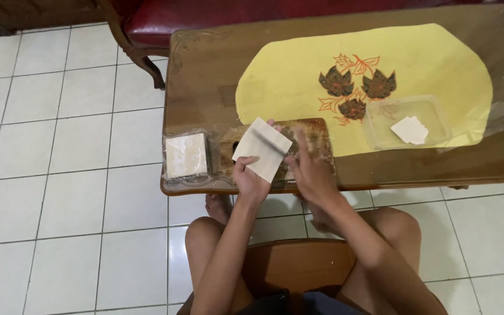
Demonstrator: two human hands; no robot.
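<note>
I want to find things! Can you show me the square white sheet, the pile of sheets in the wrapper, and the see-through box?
square white sheet (262, 149), head view, middle of its flat face.
pile of sheets in the wrapper (185, 155), head view, top of the pile.
see-through box (380, 111), head view, bare left part of its bottom.

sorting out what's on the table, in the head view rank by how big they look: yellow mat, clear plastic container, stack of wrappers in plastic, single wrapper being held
1. yellow mat, by far the largest.
2. clear plastic container.
3 and 4. stack of wrappers and single wrapper held by the left hand: they look alike, and the single one is tilted and raised nearer the camera, so unranked.
</note>
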